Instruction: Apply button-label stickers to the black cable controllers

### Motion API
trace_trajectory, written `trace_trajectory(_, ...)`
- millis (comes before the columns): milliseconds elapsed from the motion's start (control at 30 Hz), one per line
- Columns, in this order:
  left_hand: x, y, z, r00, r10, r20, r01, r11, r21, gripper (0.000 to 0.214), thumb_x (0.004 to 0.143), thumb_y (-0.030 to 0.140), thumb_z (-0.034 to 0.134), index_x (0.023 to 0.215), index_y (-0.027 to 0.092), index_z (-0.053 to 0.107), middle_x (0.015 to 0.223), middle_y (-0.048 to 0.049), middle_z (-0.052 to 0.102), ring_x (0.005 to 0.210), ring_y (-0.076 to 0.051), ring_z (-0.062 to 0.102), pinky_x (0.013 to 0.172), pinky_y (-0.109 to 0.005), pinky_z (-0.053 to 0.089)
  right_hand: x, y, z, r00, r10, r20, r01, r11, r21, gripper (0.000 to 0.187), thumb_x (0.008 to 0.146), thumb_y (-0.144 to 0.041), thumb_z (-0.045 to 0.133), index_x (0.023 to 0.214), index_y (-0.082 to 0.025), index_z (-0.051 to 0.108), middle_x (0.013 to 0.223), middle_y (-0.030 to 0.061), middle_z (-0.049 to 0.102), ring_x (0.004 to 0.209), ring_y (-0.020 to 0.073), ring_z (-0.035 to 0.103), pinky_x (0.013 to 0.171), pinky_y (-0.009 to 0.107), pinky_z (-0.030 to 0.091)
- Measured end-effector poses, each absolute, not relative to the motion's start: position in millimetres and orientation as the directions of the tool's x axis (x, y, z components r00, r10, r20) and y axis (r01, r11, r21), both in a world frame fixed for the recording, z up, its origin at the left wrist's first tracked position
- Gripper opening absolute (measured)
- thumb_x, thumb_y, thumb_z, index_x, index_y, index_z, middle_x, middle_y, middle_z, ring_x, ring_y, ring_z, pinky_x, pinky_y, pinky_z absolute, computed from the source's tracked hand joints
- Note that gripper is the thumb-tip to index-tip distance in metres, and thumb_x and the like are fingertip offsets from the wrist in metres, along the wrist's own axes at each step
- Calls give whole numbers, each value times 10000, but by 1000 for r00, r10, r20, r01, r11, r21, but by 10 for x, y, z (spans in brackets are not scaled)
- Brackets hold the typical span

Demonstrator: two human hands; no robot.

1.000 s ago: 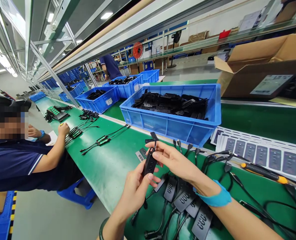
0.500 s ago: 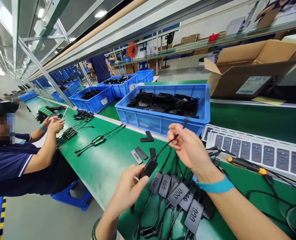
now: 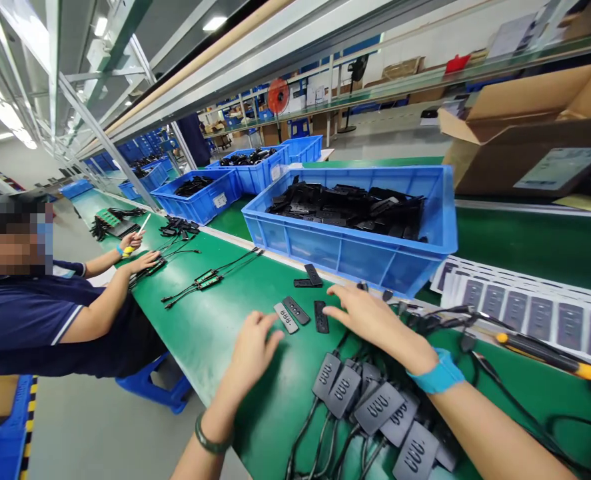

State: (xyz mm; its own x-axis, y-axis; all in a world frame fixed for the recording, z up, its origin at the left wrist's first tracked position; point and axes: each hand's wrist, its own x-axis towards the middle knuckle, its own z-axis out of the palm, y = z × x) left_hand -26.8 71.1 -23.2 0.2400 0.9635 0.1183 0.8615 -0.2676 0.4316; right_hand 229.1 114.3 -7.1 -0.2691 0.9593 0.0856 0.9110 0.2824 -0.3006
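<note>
Currently held: nothing in either hand. The left hand (image 3: 255, 350) is open with fingers spread, and the right hand (image 3: 370, 317) is open wide, neither gripping anything.

Nearest things: the flat black strips (image 3: 296, 310) lie just beyond the left fingertips (image 3: 268, 320); the black cable leads (image 3: 428, 325) run just beside the right fingers (image 3: 348, 300).

Position: black slotted plastic housings (image 3: 378, 408) lie heaped on the green workbench (image 3: 215, 347), below the right wrist.

Handling: the housings look light and stiff, best taken by the body, not the soft, limp leads. The thin strips may slide on the smooth bench, so an edge pinch seems safest.

Containers: a blue plastic crate (image 3: 315, 250) holds a loose heap of black parts; a farther blue crate (image 3: 195, 203) holds more.

Nearby: a seated co-worker's hands (image 3: 142, 261) are over cabled parts.
</note>
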Motion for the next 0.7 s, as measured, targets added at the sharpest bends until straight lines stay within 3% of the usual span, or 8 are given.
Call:
trace_trajectory(100, -831, 1242, -271, 4, 975, 221, 929, -85, 359, 475, 906, 183, 450, 1373, 98, 456, 1311, -218, 515, 1254, -320, 487, 1053, -498, 397, 2054, 1117, -246, -374, 927, 5, 892, 361, -270, 499, 903, -434, 584, 1293, -129, 522, 1068, 163, 633, 867, 295, 672, 681, 356, 493)
trace_trajectory(167, -1159, 1500, -293, -122, 956, 267, 941, 26, 338, 523, 904, 151, 401, 1418, 64, 358, 1424, -258, 412, 1368, -351, 366, 1097, -556, 321, 2001, 1106, -306, -387, 922, -21, 903, 375, -212, 457, 903, -388, 585, 1266, -115, 535, 1067, 187, 623, 858, 310, 676, 672, 367, 497)
trace_trajectory(233, -1361, 1629, -330, -197, 944, 266, 937, 102, 334, 516, 891, 144, 411, 1390, 21, 362, 1448, -297, 377, 1380, -377, 345, 1085, -556, 329, 2003, 1106, -322, -365, 929, -60, 920, 351, -172, 381, 906, -280, 557, 1240, -96, 549, 1023, 193, 630, 834, 312, 685, 655, 362, 492)
trace_trajectory(367, -1375, 1561, -423, -272, 934, 233, 918, 180, 352, 424, 878, 148, 430, 1277, 8, 468, 1374, -332, 449, 1295, -410, 430, 1019, -566, 370, 2056, 1128, -273, -277, 954, -115, 954, 258, -151, 424, 843, -60, 461, 1259, -44, 537, 910, 192, 653, 774, 313, 701, 619, 345, 464)
trace_trajectory(500, -1197, 1345, -410, -298, 934, 198, 879, 187, 439, 316, 869, 184, 472, 1150, 75, 567, 1128, -249, 594, 1160, -390, 511, 947, -553, 404, 2124, 1158, -151, -228, 969, -98, 963, 210, -169, 422, 865, -30, 357, 1250, -11, 529, 925, 217, 671, 800, 323, 694, 631, 365, 462)
trace_trajectory(600, -1052, 1205, -320, -273, 948, 161, 807, 135, 576, 246, 846, 250, 541, 1050, 124, 597, 1003, -154, 596, 1006, -314, 580, 866, -445, 457, 2177, 1140, -20, -263, 964, 50, 899, 263, -349, 427, 947, -115, 276, 1306, -95, 507, 1140, 205, 633, 907, 285, 669, 717, 379, 489)
trace_trajectory(700, -846, 1045, -205, -207, 975, 87, 660, 73, 748, 289, 867, 395, 538, 1034, 161, 562, 858, -60, 602, 710, -193, 593, 661, -320, 475, 2183, 1063, 121, -310, 914, 260, 663, 404, -630, 372, 959, -205, 327, 1261, -199, 544, 1099, 127, 637, 945, 247, 635, 765, 370, 505)
